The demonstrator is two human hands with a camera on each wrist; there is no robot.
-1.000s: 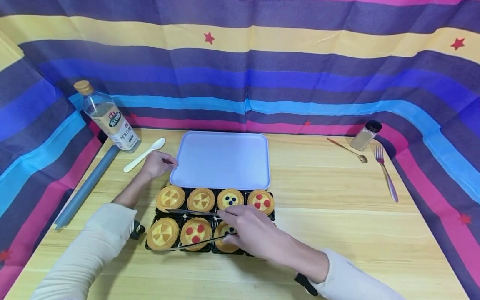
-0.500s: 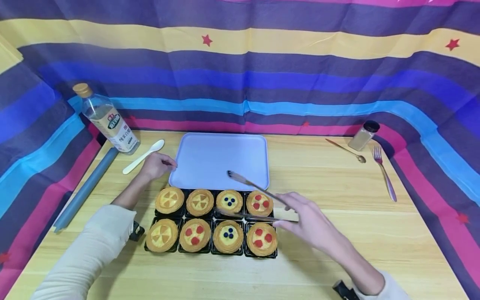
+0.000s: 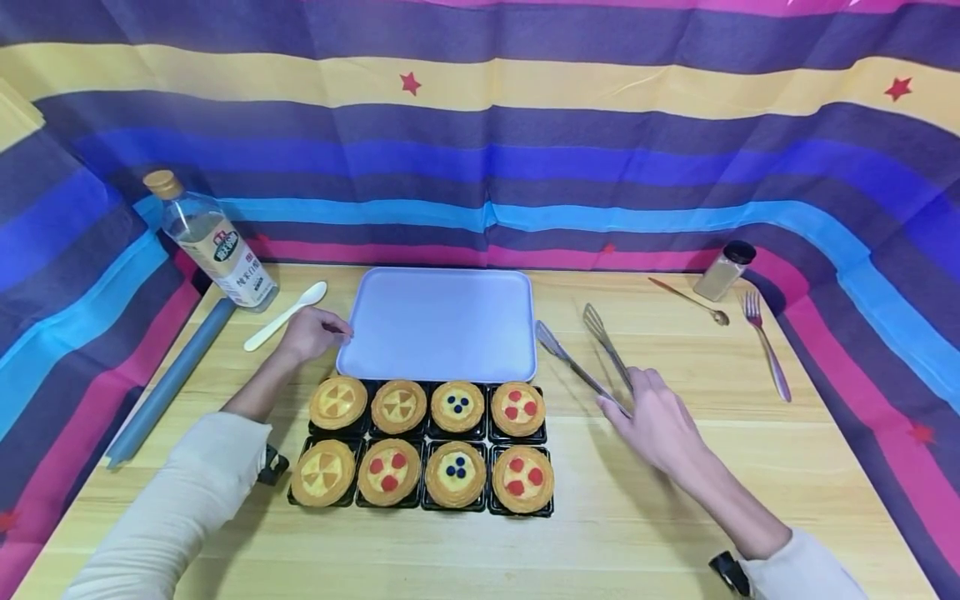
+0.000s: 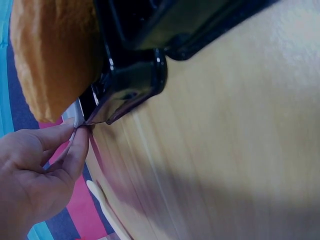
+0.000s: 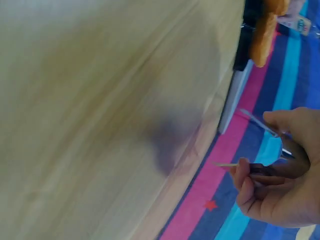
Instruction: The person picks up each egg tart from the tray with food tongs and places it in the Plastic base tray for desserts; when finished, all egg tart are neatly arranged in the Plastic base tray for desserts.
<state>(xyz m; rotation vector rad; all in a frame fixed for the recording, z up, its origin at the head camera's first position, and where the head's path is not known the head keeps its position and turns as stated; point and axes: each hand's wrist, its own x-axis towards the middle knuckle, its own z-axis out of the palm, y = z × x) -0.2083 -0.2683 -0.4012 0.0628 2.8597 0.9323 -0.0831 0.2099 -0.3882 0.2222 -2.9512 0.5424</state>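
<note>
My left hand (image 3: 309, 333) pinches the left edge of a pale lavender tray (image 3: 442, 325); the left wrist view shows thumb and fingertips at its rim. My right hand (image 3: 663, 429) holds metal tongs (image 3: 595, 321) right of the tray, their two arms spread apart with nothing between them. Directly in front of the tray, egg tarts (image 3: 522, 479) sit in two rows, each in a black plastic holder (image 3: 534, 512). Some tarts bear red pieces, some dark blue berries (image 3: 456, 473), some tan wedges (image 3: 324, 473). The right wrist view shows the tongs' bent end against the palm.
A clear bottle (image 3: 225, 254) and a grey-blue rolled tube (image 3: 172, 383) stand and lie at the left. A white spoon (image 3: 285, 317) lies beside my left hand. At the far right are a small gold spoon (image 3: 690, 300), a black-capped jar (image 3: 723, 271) and a fork (image 3: 767, 346).
My right hand has moved right with the tongs, away from above the tarts to bare wood beside the tray, and the tongs now point away from me. My left hand has stayed at the tray.
</note>
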